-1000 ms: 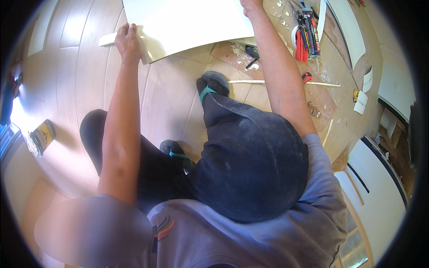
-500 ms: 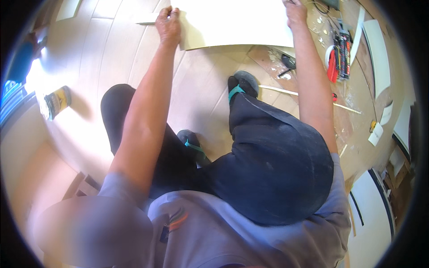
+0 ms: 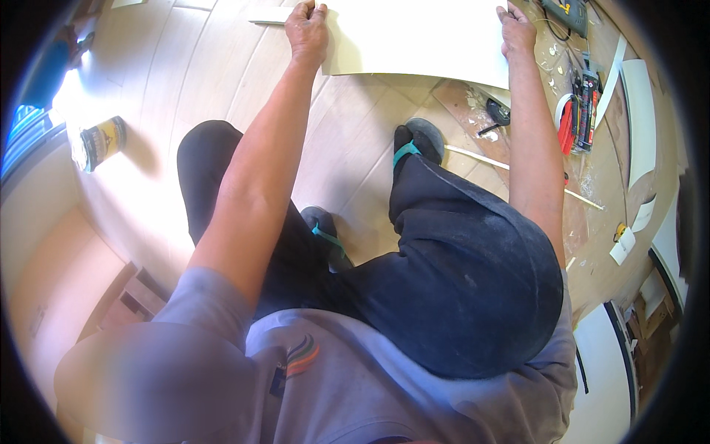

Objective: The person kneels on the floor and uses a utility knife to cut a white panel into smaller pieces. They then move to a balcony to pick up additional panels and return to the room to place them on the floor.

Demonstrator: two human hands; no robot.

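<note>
A large white board [image 3: 414,33] fills the top middle of the view, held level with its near edge bowed by the lens. My left hand [image 3: 307,29] grips its left edge with bent fingers. Just left of that hand a narrow pale strip [image 3: 268,19] lies on the floor. My right hand [image 3: 518,29] holds the board's right edge. A black tool [image 3: 497,113] rests on a dusty brownish sheet near my right forearm, beside a thin pale stick [image 3: 481,157] that reaches from my sandalled foot under the forearm.
Right: a grey tool [image 3: 566,16], cartridges [image 3: 588,111], a red tool [image 3: 566,122], white offcuts [image 3: 640,126] and white panels [image 3: 595,355]. Left: a can [image 3: 100,144] on the tiled floor [image 3: 222,66] and someone else's blue-clad leg [image 3: 44,81]. My bent legs fill the centre.
Both hands and the board now sit higher and further right in the view, the board still gripped. The surroundings have shifted in the picture too; more of the grey tool at top right shows.
</note>
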